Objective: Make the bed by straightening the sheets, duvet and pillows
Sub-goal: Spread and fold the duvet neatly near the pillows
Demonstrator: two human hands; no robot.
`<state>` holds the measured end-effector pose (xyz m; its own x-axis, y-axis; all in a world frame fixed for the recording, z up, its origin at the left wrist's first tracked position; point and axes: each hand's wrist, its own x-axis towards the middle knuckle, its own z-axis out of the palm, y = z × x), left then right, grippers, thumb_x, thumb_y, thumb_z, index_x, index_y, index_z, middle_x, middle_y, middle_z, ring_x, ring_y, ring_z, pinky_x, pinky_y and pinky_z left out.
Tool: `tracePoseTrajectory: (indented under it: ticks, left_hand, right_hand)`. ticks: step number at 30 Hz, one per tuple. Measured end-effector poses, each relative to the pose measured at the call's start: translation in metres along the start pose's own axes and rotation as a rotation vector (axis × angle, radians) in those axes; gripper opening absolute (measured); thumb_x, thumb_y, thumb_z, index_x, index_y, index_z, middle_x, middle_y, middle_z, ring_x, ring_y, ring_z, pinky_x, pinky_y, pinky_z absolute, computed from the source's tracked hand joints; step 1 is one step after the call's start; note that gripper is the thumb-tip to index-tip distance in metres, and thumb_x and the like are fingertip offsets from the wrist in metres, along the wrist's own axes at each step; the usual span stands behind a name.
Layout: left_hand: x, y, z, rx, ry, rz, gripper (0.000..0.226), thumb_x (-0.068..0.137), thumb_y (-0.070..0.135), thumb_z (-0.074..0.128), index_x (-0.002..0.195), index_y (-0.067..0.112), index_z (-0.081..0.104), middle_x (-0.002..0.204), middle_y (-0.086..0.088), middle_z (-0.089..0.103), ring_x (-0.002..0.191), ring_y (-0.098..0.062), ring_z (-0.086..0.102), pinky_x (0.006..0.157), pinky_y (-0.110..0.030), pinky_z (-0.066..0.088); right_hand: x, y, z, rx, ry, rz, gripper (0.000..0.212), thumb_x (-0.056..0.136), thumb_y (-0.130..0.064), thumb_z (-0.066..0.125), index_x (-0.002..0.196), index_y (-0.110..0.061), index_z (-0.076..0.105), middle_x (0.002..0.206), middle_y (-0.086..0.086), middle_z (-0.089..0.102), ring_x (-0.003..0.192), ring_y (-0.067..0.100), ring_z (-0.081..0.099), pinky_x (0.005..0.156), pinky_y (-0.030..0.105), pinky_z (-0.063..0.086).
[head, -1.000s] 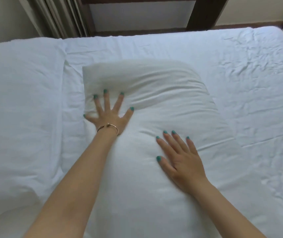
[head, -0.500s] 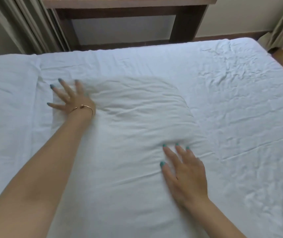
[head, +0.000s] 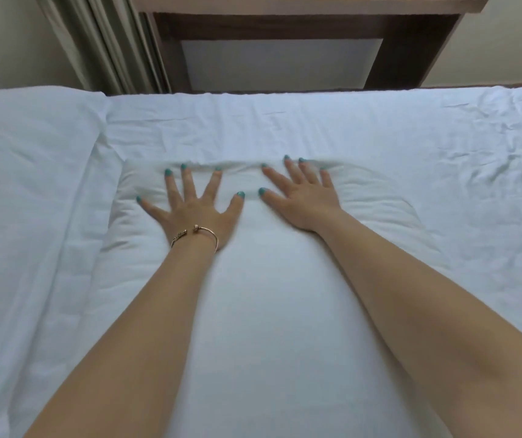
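Two hands lie flat on the pillow (head: 272, 311), near its far end: your left hand (head: 194, 205) with fingers spread wide, your right hand (head: 300, 197) with fingers straight and slightly fanned, both pressing, neither gripping. The pillow's near end is cut off by the frame and partly hidden under your forearms. A second pillow (head: 25, 184) lies just beside it on the left, its outer edge out of view. Wrinkled sheet (head: 458, 159) stretches to the right. Past the bed's far edge stand a worktop (head: 285, 4) and a curtain (head: 111, 42).
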<state>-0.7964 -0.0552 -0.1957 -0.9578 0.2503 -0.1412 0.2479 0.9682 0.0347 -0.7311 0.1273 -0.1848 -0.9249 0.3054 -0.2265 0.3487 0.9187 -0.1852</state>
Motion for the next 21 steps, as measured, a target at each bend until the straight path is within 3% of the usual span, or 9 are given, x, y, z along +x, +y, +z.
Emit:
tracePoseTrajectory:
  ticks: [4,8,11,14,18,21]
  left_hand:
    - [0.008,-0.005,0.002,-0.038,0.016,-0.040,0.082,0.068,0.090,-0.002,0.143,0.057,-0.010,0.159,0.004,-0.020,0.144,-0.021,-0.026,0.101,-0.075,-0.012]
    - [0.017,-0.013,0.001,-0.075,0.014,-0.108,0.087,0.065,0.093,0.001,0.144,0.056,-0.006,0.160,-0.002,-0.017,0.145,-0.019,-0.024,0.100,-0.076,-0.006]
    - [0.033,-0.032,-0.001,-0.207,0.037,-0.234,0.094,0.064,0.094,0.006,0.146,0.051,0.012,0.160,-0.004,-0.002,0.147,-0.026,-0.012,0.102,-0.076,0.007]
    - [0.040,-0.041,-0.002,-0.263,-0.021,-0.264,0.095,0.066,0.093,0.009,0.147,0.044,0.019,0.158,-0.005,0.011,0.146,-0.030,0.002,0.102,-0.073,0.014]
    - [0.027,-0.054,-0.030,-0.379,-0.067,-0.341,0.076,0.084,0.077,0.013,0.151,0.040,0.011,0.157,-0.015,0.015,0.145,-0.029,0.013,0.109,-0.060,0.020]
    - [-0.008,-0.048,-0.054,-0.177,-0.085,-0.270,0.059,0.096,0.058,0.009,0.150,0.042,-0.007,0.161,-0.004,-0.014,0.148,-0.025,-0.011,0.111,-0.067,0.004]
  right_hand:
    - [0.006,0.032,0.013,-0.028,-0.001,0.196,0.067,0.084,-0.080,0.008,0.147,-0.058,-0.001,0.163,-0.011,-0.008,0.149,0.013,-0.013,0.116,0.050,-0.013]
    - [0.015,0.072,0.009,-0.058,0.008,0.388,0.066,0.085,-0.077,0.002,0.148,-0.055,0.004,0.163,-0.012,-0.007,0.149,0.018,-0.014,0.115,0.057,-0.012]
    - [0.010,0.096,0.011,-0.043,0.030,0.568,0.060,0.091,-0.069,0.003,0.149,-0.054,0.006,0.163,-0.010,-0.004,0.149,0.029,-0.006,0.113,0.061,-0.010]
    - [-0.007,0.092,0.015,0.001,0.127,0.787,0.053,0.099,-0.050,0.005,0.151,-0.046,0.003,0.164,-0.002,-0.004,0.147,0.038,-0.001,0.113,0.065,-0.006]
    - [-0.067,0.087,0.007,0.025,0.013,0.677,0.056,0.101,-0.047,0.008,0.153,-0.038,-0.008,0.161,-0.007,-0.020,0.148,0.030,-0.017,0.114,0.063,-0.003]
    - [-0.122,0.059,0.003,0.134,-0.034,0.531,0.053,0.102,-0.045,0.013,0.154,-0.040,0.002,0.163,-0.013,-0.006,0.150,0.023,-0.008,0.117,0.056,-0.002]
